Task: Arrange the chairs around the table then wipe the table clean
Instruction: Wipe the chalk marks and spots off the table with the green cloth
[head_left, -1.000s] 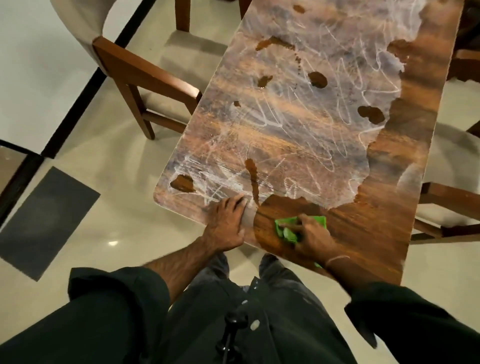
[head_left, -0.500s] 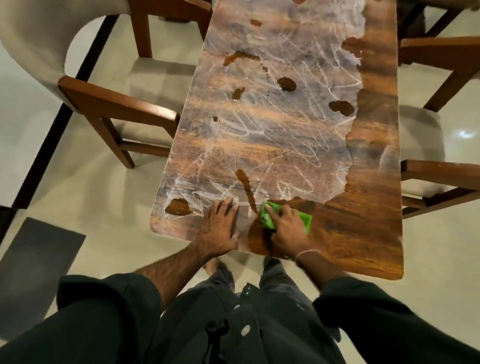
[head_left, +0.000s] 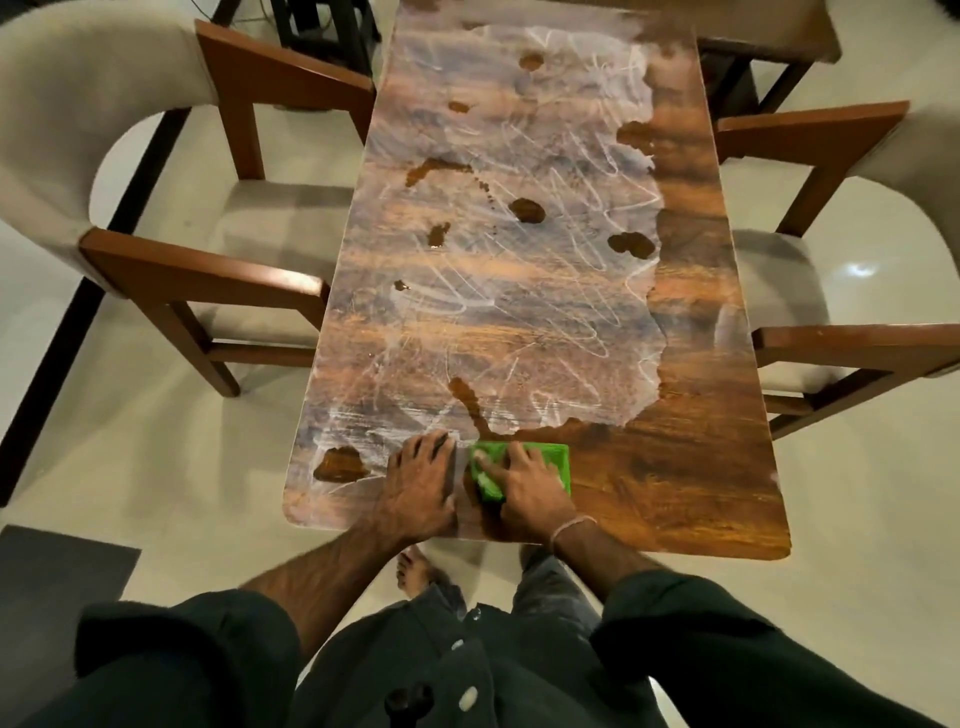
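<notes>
Green cloth (head_left: 558, 465) lies flat on the surface (head_left: 675, 467) close to its near short edge, a little right of the middle, with its long side running across the surface. The right hand (head_left: 530, 486) rests on top of it, fingers (head_left: 514, 457) spread and pressed flat on the fabric, not bunching it. The left hand (head_left: 421, 483) sits palm down just beside the cloth on its left, fingers (head_left: 431, 447) slightly apart and gripping nothing; it looks like a brace.

What matters for the coming stroke is where the dirt lies. A chalky white film (head_left: 493, 291) covers most of the surface, and from the cloth it spreads away from the person and off to the left. The strip along the right edge and the near right corner already shows bare dark wood. A dark blotch (head_left: 340, 464) sits near the left corner, beyond the left hand.

The surface's long axis runs straight away from the person, so pushing forward looks the freer line. A sweep to the left would meet the left hand first, so that hand would probably need to lift. The right hand is the 1 already on the cloth.

A chair (head_left: 197, 275) on the left and another chair (head_left: 841, 343) on the right stand drawn up to the long sides, so the arranging appears done.
</notes>
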